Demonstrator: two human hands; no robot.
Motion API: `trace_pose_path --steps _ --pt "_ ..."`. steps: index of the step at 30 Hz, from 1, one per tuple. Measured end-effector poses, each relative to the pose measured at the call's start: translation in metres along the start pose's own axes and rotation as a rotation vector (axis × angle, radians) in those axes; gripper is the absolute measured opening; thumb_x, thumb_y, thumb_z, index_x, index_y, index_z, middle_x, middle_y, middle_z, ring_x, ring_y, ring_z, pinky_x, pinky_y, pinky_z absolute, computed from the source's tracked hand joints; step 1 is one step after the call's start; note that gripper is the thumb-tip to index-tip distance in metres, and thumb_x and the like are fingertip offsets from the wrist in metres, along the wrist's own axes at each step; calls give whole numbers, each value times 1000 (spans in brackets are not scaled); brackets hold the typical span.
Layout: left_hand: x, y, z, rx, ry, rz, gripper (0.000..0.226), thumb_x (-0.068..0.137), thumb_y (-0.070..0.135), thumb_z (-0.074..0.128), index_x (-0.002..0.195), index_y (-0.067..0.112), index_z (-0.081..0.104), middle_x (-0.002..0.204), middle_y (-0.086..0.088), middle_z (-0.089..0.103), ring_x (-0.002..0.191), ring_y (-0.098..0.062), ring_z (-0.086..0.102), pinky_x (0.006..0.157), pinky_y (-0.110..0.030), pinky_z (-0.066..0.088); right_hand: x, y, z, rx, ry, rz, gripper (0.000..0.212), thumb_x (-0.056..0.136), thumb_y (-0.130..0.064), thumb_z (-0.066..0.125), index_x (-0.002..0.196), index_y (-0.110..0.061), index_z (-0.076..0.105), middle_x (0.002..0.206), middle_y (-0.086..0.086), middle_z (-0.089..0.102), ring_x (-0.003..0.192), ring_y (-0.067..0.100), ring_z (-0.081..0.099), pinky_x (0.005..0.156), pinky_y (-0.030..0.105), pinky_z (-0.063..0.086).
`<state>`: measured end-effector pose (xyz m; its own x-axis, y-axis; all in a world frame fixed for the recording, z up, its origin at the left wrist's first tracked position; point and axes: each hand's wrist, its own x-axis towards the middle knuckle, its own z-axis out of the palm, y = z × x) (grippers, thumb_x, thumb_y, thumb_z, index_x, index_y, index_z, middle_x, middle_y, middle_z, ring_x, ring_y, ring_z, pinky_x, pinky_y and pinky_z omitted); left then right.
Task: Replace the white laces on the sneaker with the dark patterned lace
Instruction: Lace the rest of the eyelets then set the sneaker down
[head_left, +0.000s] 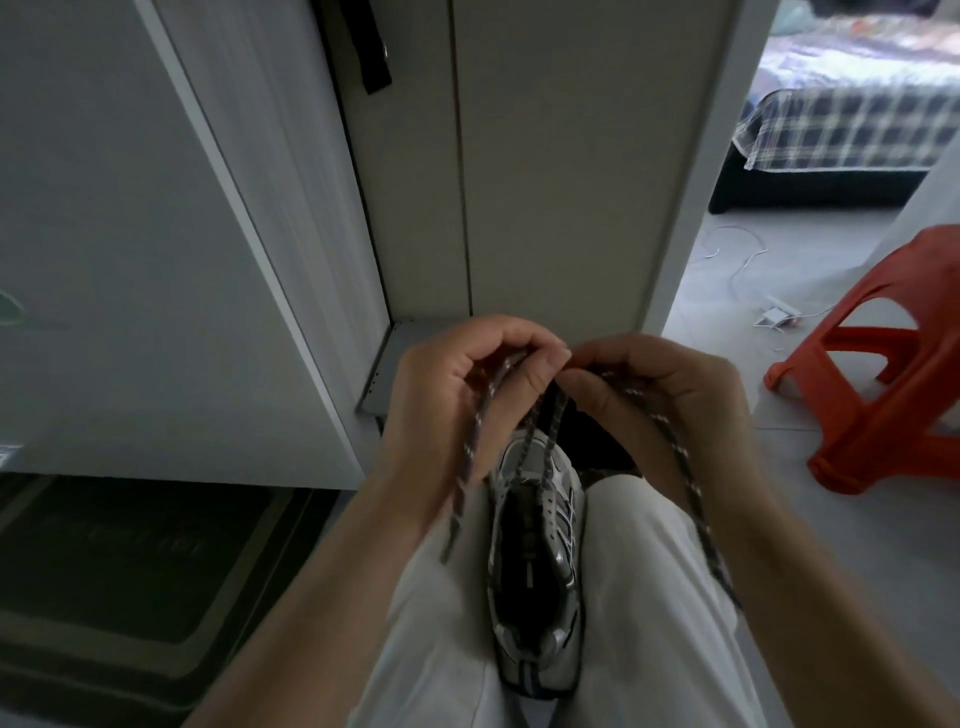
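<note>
Dark patterned lace (470, 457): it runs through the front eyelets of the sneaker, both halves rise to the hands, and the two loose ends hang down past either thigh.
Sneaker (563, 499): grey and white, wedged between the person's thighs in pale trousers (649, 571), heel nearest and toe pointing away. It is probably clamped there so both hands are free for threading.
Left hand (441, 395): fingers curled round the left half of the lace, held above the toe.
Right hand (660, 395): fingers pinching the right half, close against the left hand. The halves seem drawn up together to even their lengths.
White laces: none visible on the sneaker, so the removal looks done.
Progress: relacing looks to be at an early stage, and the upper eyelets appear bare.
Surroundings: white cupboard door (156, 260) on the left, dark mat (104, 571) on the floor, orange stool (872, 405) well apart on the right.
</note>
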<state>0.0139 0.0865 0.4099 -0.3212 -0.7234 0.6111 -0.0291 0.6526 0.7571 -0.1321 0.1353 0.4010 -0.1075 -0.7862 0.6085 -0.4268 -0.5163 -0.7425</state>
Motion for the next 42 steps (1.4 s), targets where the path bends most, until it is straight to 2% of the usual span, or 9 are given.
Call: trace_pose_path --steps 7,12,15,20,26,31,35,40,42 --pt "27 22 -4 -54 26 130 12 84 11 64 95 9 68 82 10 68 73 2 65 65 -11 48 20 -17 -11 -5 70 -49 14 78 -22 68 84 -35 69 75 -21 68 63 -1 63 60 7 45" --pt "36 22 -2 56 9 24 24 92 30 46 78 22 64 54 10 57 53 -2 53 52 -20 41 33 -26 -11 -17 67 -42 30 86 -39 53 88 -14 70 63 -11 61 58 4 55 57 22 43" --pt "44 24 -3 116 43 -36 41 95 42 37 65 22 55 50 11 50 47 -2 47 49 -21 38 43 -29 -12 -54 62 -12 8 88 -24 62 84 -20 67 61 -19 59 58 1 55 58 12 39" --pt "63 43 -4 19 -25 -104 42 100 31 35 72 7 56 56 -2 50 54 -17 52 59 -39 50 65 -46 -17 -1 158 10 9 85 -17 66 77 -22 65 64 -5 67 51 5 59 51 11 41" --pt "75 51 8 -54 -28 -138 32 102 24 32 79 7 47 58 5 39 47 -3 37 46 -17 34 85 -59 -24 -98 189 -48 11 86 -17 65 79 -24 63 64 -8 67 51 6 62 56 18 50" --pt "70 41 13 102 6 -64 24 98 17 43 86 3 59 65 -5 54 54 -18 51 52 -43 47 90 -59 -27 -203 175 -36 20 88 -24 62 69 -27 65 51 -20 61 47 1 56 49 12 42" --pt "72 42 10 218 126 119 17 94 21 55 85 14 69 72 1 62 64 -6 54 57 -20 44 97 -64 -29 -271 180 -13 22 89 -25 61 74 -14 72 58 -2 66 52 19 59 51 30 48" --pt "50 18 26 372 -582 -12 20 85 33 59 81 17 70 57 10 59 49 6 53 49 -7 34 106 -74 -26 -270 -57 -51 10 89 -16 60 86 -16 70 67 -14 66 56 2 62 61 19 51" --pt "30 -6 47 202 -705 -199 17 87 25 64 94 11 70 59 15 58 51 10 54 54 -4 38 97 -68 -10 -328 -227 -65 13 87 -17 62 97 -16 71 74 -17 67 69 -1 64 68 13 50"
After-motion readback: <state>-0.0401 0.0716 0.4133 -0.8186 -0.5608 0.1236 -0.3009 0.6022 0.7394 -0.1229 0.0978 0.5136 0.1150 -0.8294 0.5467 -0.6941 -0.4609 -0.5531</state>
